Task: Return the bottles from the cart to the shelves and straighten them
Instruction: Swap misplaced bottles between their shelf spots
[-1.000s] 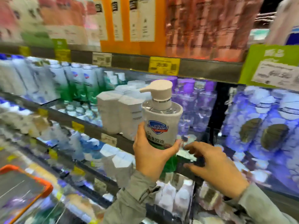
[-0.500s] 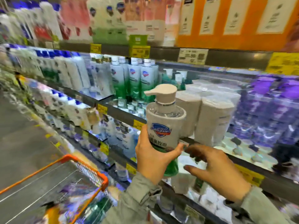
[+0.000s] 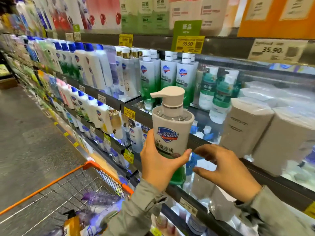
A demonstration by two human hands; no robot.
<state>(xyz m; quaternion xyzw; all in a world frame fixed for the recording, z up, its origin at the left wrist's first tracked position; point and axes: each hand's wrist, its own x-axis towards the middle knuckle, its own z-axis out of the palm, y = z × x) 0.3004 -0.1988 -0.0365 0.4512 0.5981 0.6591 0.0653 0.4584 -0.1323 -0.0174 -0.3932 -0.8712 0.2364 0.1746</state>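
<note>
Left hand grips the lower body of a white pump bottle, fingers and thumb wrapped round it. The bottle is upright in front of the middle shelf rail, nozzle pointing left. Label: "Safeguard" on a blue shield, then "5天 清爽控油". Right hand is just beside the bottle, fingers loosely spread, holding nothing. Yellow shelf tag above reads "35.90". Orange-rimmed cart stands lower left.

You see a green sign, orange packs just right of it, grey boxes below-right of it, and the floor far left of it.
</note>
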